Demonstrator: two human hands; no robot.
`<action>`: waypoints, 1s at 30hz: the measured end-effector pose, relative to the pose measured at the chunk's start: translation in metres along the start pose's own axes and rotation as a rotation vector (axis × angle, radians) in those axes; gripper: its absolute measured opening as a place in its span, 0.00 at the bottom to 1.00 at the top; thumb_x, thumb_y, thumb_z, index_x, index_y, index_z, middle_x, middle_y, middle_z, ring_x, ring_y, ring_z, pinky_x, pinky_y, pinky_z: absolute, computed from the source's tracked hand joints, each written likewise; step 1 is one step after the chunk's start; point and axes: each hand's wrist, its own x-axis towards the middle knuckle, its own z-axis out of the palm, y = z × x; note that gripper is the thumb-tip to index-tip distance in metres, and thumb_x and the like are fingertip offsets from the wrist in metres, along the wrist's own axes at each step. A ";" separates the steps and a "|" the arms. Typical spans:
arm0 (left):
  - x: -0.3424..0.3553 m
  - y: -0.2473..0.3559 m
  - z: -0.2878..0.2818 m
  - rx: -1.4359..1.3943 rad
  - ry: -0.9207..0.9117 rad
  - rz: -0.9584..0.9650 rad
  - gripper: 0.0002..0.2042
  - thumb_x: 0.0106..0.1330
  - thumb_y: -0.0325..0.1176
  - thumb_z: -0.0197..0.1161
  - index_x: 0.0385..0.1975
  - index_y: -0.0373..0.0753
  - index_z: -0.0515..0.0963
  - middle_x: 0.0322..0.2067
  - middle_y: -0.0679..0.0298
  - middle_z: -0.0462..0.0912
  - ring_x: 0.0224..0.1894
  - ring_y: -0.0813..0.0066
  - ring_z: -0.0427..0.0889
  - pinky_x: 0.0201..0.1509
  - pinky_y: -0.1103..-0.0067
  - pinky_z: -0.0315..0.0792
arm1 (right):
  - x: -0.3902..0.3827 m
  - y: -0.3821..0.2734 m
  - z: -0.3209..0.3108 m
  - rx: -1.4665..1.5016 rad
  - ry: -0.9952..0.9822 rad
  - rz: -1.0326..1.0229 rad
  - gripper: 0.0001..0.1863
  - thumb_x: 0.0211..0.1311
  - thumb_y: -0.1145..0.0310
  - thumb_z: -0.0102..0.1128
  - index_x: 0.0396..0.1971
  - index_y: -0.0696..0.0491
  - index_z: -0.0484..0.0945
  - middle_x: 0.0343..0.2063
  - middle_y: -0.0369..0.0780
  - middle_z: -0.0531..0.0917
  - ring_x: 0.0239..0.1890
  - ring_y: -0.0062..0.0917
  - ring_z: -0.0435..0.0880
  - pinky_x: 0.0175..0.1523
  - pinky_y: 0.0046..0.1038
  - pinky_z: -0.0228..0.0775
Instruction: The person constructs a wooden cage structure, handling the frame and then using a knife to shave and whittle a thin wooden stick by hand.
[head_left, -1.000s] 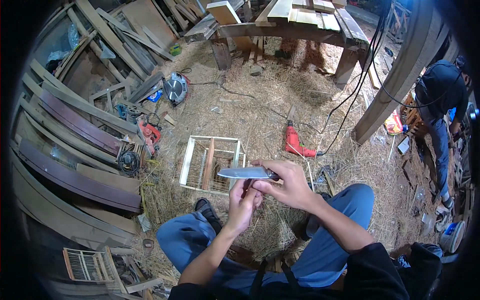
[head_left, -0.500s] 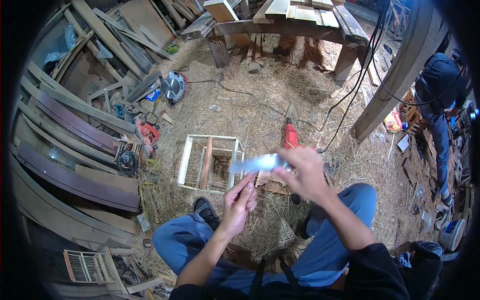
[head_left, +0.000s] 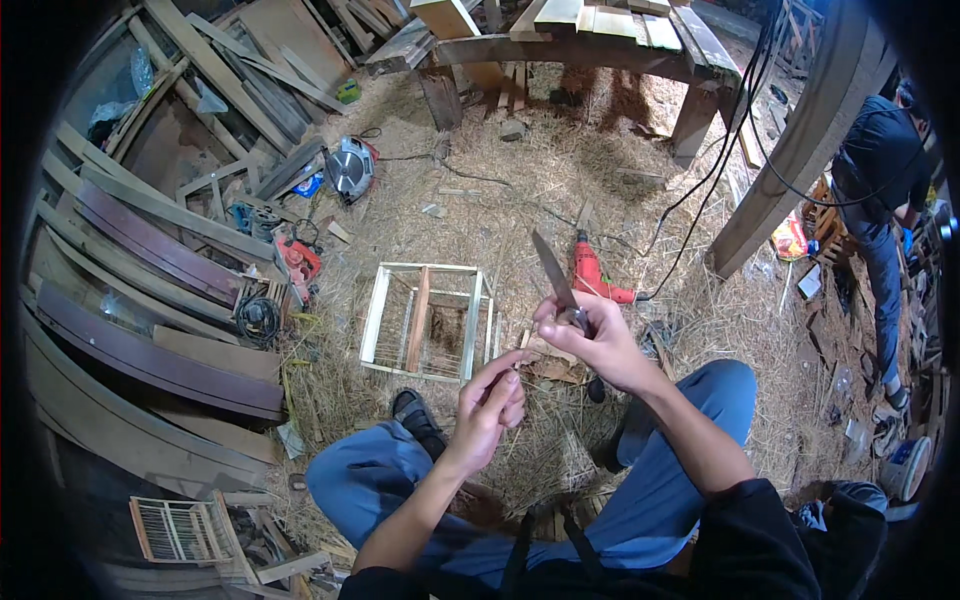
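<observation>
My right hand (head_left: 605, 347) is closed round the handle of a knife (head_left: 553, 268), its pointed blade tilted up and to the left. Lower and to the left, my left hand (head_left: 487, 415) has thumb and fingers pinched together. Whatever sits in that pinch is too small to make out. The two hands are close but apart. Beyond them on the floor stands a small cage-like wooden frame (head_left: 418, 318) with pale edges, thin bars and a brown middle strip. A red power drill (head_left: 590, 272) lies on the floor just past the knife.
Wood shavings cover the floor. A circular saw (head_left: 350, 170), a red power tool (head_left: 297, 262) and stacked planks (head_left: 160, 340) lie on the left. A wooden bench (head_left: 570, 55) is ahead. A post (head_left: 800, 150) with hanging cables stands right, near another person (head_left: 880, 180).
The knife, blurred and lying level over my left fingertips before, now points upward. My right hand has turned and drawn back slightly. My left hand keeps its pinch, shifted slightly right.
</observation>
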 end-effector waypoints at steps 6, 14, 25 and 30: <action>0.006 -0.002 0.005 0.121 -0.026 0.048 0.16 0.75 0.34 0.54 0.59 0.37 0.71 0.25 0.71 0.67 0.23 0.85 0.59 0.27 0.85 0.56 | 0.000 0.019 -0.004 -0.067 0.013 -0.049 0.08 0.66 0.70 0.64 0.39 0.59 0.83 0.25 0.26 0.78 0.24 0.04 0.67 0.26 0.13 0.57; 0.014 -0.001 0.008 0.166 0.047 0.161 0.13 0.76 0.34 0.55 0.53 0.33 0.74 0.30 0.65 0.78 0.28 0.86 0.69 0.31 0.86 0.64 | -0.005 0.016 0.004 -0.243 0.012 -0.080 0.10 0.63 0.72 0.66 0.40 0.60 0.83 0.26 0.29 0.81 0.25 0.06 0.71 0.27 0.14 0.61; 0.011 0.002 -0.001 0.422 0.010 0.262 0.12 0.68 0.24 0.55 0.50 0.34 0.72 0.35 0.68 0.76 0.33 0.87 0.74 0.35 0.87 0.69 | -0.009 0.018 -0.002 -0.954 -0.080 -0.587 0.26 0.57 0.44 0.65 0.42 0.52 0.81 0.28 0.37 0.80 0.31 0.33 0.79 0.37 0.35 0.65; 0.006 0.003 -0.002 0.284 0.011 0.173 0.07 0.74 0.25 0.52 0.48 0.36 0.72 0.29 0.70 0.73 0.29 0.88 0.69 0.30 0.87 0.64 | -0.006 0.005 -0.012 -1.110 -0.112 -0.598 0.22 0.54 0.46 0.67 0.35 0.50 0.83 0.27 0.35 0.81 0.31 0.28 0.79 0.39 0.32 0.63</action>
